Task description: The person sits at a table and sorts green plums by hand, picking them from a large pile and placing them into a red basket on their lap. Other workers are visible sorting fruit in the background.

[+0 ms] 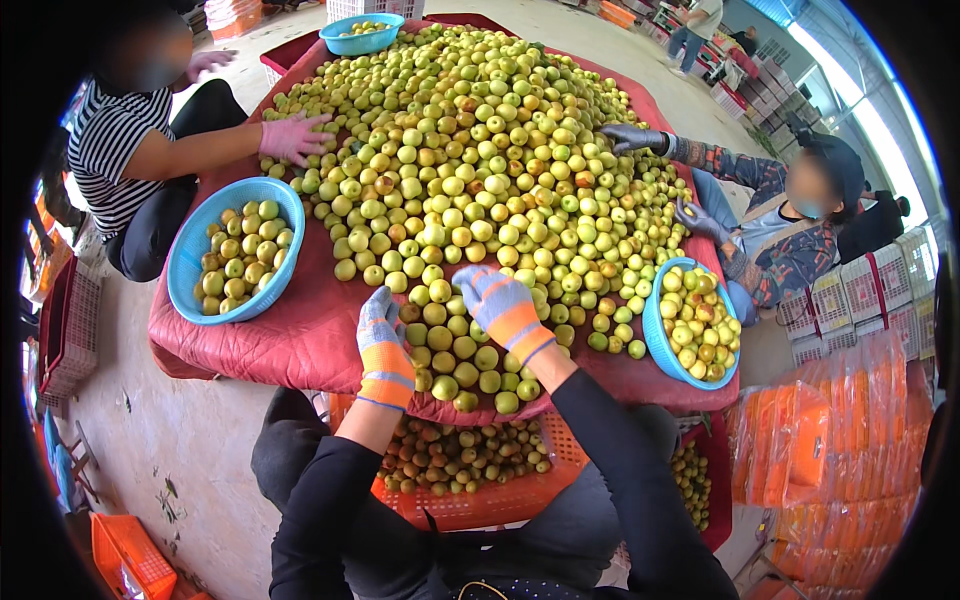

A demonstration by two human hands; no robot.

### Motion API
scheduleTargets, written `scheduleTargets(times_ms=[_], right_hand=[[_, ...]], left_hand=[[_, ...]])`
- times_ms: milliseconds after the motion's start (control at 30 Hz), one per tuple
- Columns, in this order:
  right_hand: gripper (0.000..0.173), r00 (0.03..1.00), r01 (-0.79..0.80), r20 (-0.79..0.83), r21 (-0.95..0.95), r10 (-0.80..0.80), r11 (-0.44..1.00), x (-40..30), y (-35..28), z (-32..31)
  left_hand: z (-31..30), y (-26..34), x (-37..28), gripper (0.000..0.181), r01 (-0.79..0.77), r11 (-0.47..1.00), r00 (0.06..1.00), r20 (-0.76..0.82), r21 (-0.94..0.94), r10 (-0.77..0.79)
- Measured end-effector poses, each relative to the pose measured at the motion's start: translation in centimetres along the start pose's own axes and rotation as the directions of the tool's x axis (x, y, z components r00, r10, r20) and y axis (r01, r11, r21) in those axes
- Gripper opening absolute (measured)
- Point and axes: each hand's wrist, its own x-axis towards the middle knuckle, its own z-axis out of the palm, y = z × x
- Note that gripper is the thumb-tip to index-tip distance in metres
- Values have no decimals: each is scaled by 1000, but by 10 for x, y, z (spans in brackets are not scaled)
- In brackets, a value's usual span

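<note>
A large heap of round yellow-green fruits that look like jujubes [465,172] covers a table padded with red quilted cloth [247,349]. My left hand [385,349], in a grey and orange striped glove, is cupped beside the heap's near edge, with no fruit visible in it. Over the near fruits rests my right hand [504,307] in a matching glove, fingertips pointing left; what lies under its fingers is hidden. Between my hands, several loose fruits [465,347] spread towards the table's front edge.
Blue plastic baskets of fruit stand at the left [236,251], right [690,322] and far edge [362,34]. An orange crate [465,510] of fruit sits below the table before me. Two co-workers' gloved hands, pink [296,139] and grey [634,139], touch the heap. Wrapped orange crates [832,450] are stacked right.
</note>
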Motion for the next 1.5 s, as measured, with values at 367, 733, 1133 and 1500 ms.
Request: scheduleTargets(times_ms=[367,733,1133,1500], right_hand=[[18,975,-123,168,-137,146,983,51,5,22],[17,970,241,-141,425,-200,872,58,-44,-15],[43,939,-224,180,-326,292,919,93,71,-22],[25,813,-443,213,831,543,337,19,32,-23]], left_hand=[[2,9,-1,46,33,997,999,32,-73,-30],[-4,11,-16,32,421,820,851,482,-387,-209],[14,21,-31,30,426,857,894,280,-289,-349],[12,15,-33,16,405,866,870,413,-293,-268]])
